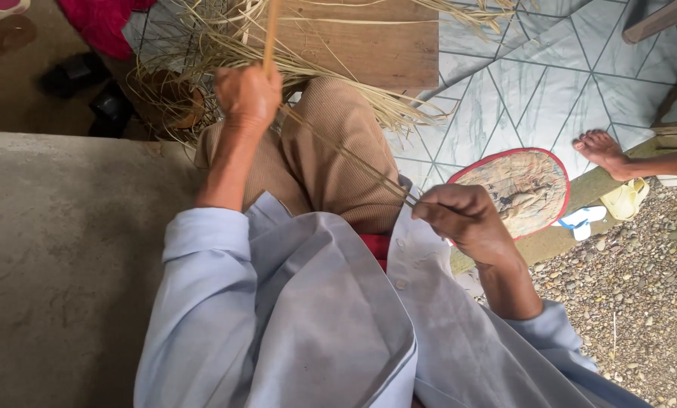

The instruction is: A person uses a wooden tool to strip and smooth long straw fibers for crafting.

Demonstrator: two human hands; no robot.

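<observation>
My left hand [248,97] was clenched around an upright bamboo stick [272,34]; my right hand [467,221] pinched thin straw strands [346,155] stretched taut across my knee [338,136].

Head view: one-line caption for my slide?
Left hand grips a stick; right hand pulls a thin strip taut above the knee.

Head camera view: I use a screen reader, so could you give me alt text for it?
A seated person's left hand grips a thin cane stick upright while the right hand pinches a fine strip stretched between them over tan trousers. Dried straw lies on the patterned floor, with a red-rimmed fan alongside.
</observation>
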